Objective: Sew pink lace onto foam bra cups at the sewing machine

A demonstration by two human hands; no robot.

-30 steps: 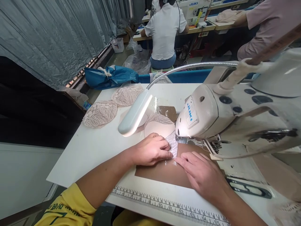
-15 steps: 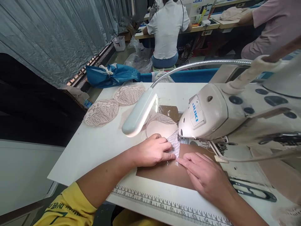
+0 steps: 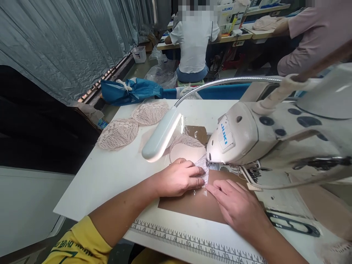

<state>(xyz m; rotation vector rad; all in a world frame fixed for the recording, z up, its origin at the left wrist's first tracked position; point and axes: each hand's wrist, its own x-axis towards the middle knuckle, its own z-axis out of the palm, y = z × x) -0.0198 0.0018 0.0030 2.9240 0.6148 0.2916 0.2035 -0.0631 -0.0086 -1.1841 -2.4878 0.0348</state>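
White desk [image 3: 110, 176] in a sewing workshop, with grey plastic sheeting along the wall on the left and two other people seated at desks further back. The person's left hand [image 3: 178, 178] lies palm down on the desk, fingers curled, its grip closed with thumb and fingertips clamped on a lace strip [image 3: 202, 169] just in front of the head of a white sewing machine [image 3: 264, 135]. The right hand [image 3: 236, 205] rests flat on a brown sheet [image 3: 189, 207], its grip apart, fingers straight and side by side, the index tip touching the near end of the lace strip. A padded cup [image 3: 187, 151] joined to the strip lies behind the left hand, under a gooseneck lamp [image 3: 161, 136]. Two lace cups [image 3: 118, 132] sit at the desk's far left, and black snips [image 3: 294, 224] lie to the right. A printed ruler [image 3: 192, 242] runs along the near edge. On the floor stands a small white bin [image 3: 139, 54], its contents not visible, and a knotted blue bag [image 3: 129, 91] lies beyond the desk. Compared with half a second earlier, both hands keep the same pose and the strip has barely shifted.
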